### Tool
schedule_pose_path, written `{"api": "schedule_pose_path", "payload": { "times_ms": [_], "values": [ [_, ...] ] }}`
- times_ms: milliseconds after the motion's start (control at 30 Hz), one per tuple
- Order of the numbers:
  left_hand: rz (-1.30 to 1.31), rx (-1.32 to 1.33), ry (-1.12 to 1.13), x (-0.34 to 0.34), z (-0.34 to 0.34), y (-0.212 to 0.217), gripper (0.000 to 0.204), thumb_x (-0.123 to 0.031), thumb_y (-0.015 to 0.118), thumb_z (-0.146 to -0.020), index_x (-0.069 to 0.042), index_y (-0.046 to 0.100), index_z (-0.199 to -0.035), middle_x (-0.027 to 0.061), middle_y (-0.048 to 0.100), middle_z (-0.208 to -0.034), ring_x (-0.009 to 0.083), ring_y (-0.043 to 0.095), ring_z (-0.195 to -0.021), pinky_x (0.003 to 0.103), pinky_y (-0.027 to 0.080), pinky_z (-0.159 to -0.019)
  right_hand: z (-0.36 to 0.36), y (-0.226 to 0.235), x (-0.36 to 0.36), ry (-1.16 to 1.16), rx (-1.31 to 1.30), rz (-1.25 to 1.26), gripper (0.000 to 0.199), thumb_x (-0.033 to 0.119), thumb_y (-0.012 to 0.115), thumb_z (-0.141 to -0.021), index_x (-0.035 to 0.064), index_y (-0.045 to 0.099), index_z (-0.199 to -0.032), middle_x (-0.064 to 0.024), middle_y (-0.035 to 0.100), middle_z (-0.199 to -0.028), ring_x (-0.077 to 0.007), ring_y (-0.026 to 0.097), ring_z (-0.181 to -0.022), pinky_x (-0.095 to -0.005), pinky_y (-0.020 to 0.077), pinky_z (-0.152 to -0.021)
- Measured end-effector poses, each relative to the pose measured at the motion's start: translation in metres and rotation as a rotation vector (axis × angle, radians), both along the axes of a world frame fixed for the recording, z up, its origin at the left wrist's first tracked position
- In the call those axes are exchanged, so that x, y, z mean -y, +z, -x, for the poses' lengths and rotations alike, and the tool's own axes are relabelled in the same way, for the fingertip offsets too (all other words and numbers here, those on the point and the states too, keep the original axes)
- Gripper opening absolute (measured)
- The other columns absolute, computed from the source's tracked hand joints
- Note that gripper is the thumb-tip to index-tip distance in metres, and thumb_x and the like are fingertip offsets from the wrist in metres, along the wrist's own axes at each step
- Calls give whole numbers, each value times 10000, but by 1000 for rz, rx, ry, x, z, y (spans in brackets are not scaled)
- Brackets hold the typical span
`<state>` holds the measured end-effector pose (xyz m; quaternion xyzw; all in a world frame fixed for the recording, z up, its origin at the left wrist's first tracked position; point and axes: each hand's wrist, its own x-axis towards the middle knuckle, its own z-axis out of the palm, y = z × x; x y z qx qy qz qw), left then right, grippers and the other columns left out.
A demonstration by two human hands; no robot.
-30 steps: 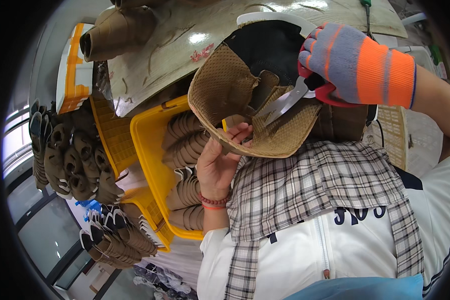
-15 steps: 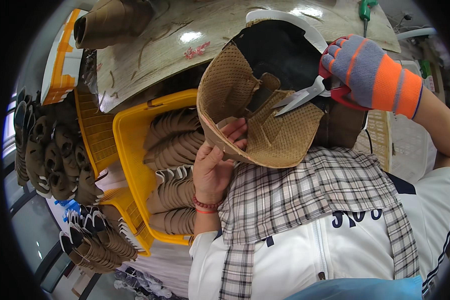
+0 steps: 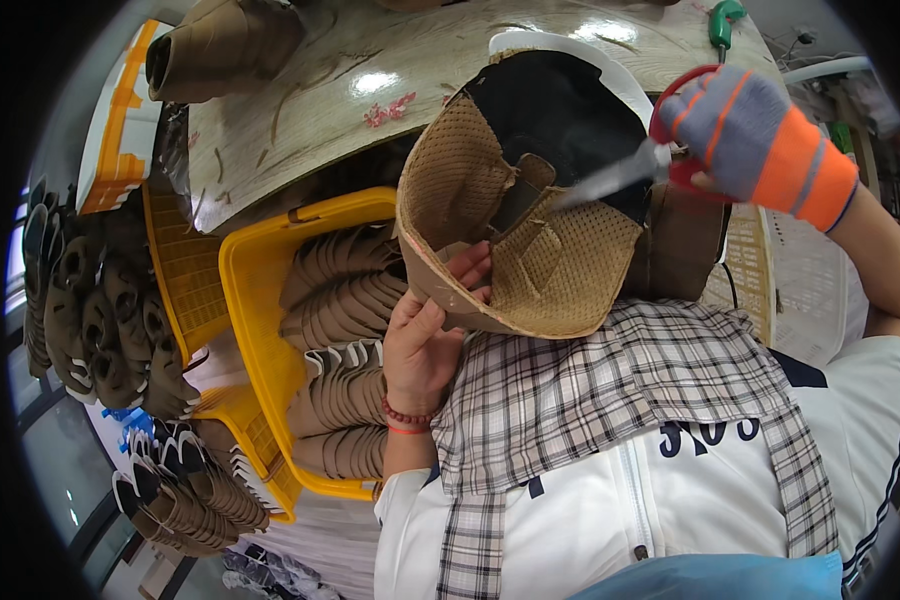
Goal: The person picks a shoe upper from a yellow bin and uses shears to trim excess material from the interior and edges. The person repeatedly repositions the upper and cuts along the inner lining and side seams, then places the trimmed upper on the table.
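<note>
My left hand (image 3: pixel 425 345), bare, with a red bead bracelet and a red cord, pinches the lower edge of a brown shoe upper (image 3: pixel 570 270). Its fingers reach inside, against the tan mesh lining; the thumb stays outside. The upper is turned with its inside facing me, black lining at the back and a small dark flap in the middle. My right hand (image 3: pixel 740 130), in a grey and orange glove, is closed round the red handles of a pair of scissors (image 3: pixel 620 177). The blades are motion-blurred, their tips over the lining beside the flap.
A yellow basket (image 3: pixel 255 350) of stacked brown uppers stands left of my lap. More uppers (image 3: pixel 100 310) are piled at the far left. Ahead is a worktable (image 3: pixel 300 130) with scraps, a brown upper (image 3: pixel 225 50) and a green-handled tool (image 3: pixel 722 25). White crates (image 3: pixel 805 290) stand at right.
The scissor blades, spread apart earlier, now look closed together and blurred. My right hand has shifted slightly rightward with them. The left hand still grips the upper.
</note>
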<state>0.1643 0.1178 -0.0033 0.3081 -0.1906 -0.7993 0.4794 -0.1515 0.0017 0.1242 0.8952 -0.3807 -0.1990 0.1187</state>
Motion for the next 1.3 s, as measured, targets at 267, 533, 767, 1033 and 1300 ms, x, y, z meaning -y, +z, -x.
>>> {"api": "schedule_pose_path", "payload": {
  "times_ms": [267,533,767,1033,1300],
  "values": [
    [82,-104,33,-2,3,-12,577,-211,598,-883,60,372,-1341,229,407,-1375,335,395,-1293,443,318,-1083,-26,4,2,-36,245,-150,357,191,761,-637,72,603,-935,-95,611,-897,-277,583,-905,-348,468,-816],
    [76,-111,63,-7,4,-15,618,-228,604,-878,49,333,-1359,202,388,-1383,331,379,-1302,443,300,-1093,-53,-25,8,103,33,-70,384,270,772,-679,92,628,-988,-48,638,-879,-195,633,-873,-299,516,-756],
    [78,-94,58,-6,5,-15,625,-235,607,-878,48,328,-1360,199,390,-1378,332,386,-1296,445,309,-1091,-54,-39,12,99,27,-152,531,414,774,-665,99,615,-1062,-39,633,-913,-187,607,-905,-305,481,-794],
    [71,-88,57,-5,5,-13,638,-243,619,-868,48,333,-1358,199,383,-1386,327,386,-1297,447,295,-1100,-65,-14,11,-91,-203,-268,421,288,769,-713,78,619,-1046,-86,651,-889,-216,652,-868,-323,522,-748],
    [66,-85,45,-4,8,-16,613,-245,626,-851,14,372,-1345,192,378,-1397,319,378,-1305,443,258,-1115,-47,9,13,-114,82,-394,446,279,781,-688,59,631,-1046,-106,639,-922,-257,643,-838,-323,531,-727]
  ]
}}
